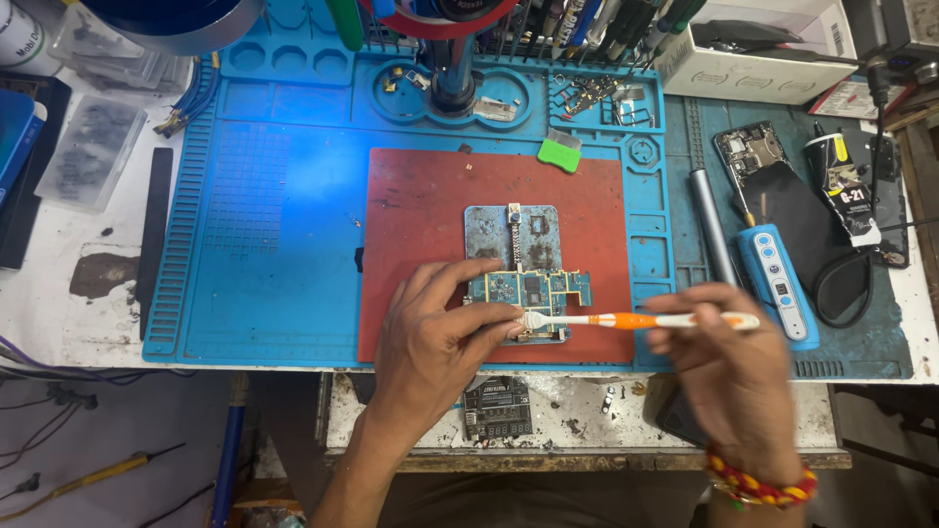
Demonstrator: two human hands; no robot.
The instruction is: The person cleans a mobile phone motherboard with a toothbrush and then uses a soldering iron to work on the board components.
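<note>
Your left hand (430, 342) is pinning the board (528, 289) on the fixture (489, 230), fingers narrow, thumb and forefinger pressed at the board's 6 o'clock edge. Your right hand (729, 367) is closed around the handle of the toothbrush (636, 320); it's motion-blurred, so I can't tell the exact finger placement. The bristle head sits at the board's 6 o'clock corner, just beside your left fingertips.

The board is at the centre of the red mat (421, 196), which lies on the blue mat (264, 244).

Tips for the brushing:
- Keep the left-hand pressure on the board edge, not on the components. The board looks only partly seated in the fixture, so it could pivot.
- Use short, light strokes with the bristles flat. Scrubbing hard near small parts risks knocking them off.
- Brush away from your left fingers, toward 3 o'clock.
- Your grip is far back on the handle. Choking up would likely give better control.
- The green scraper (559, 154) at 12 o'clock and the driver (712, 230) at 3 o'clock are well apart from the work, so leave them there.
</note>
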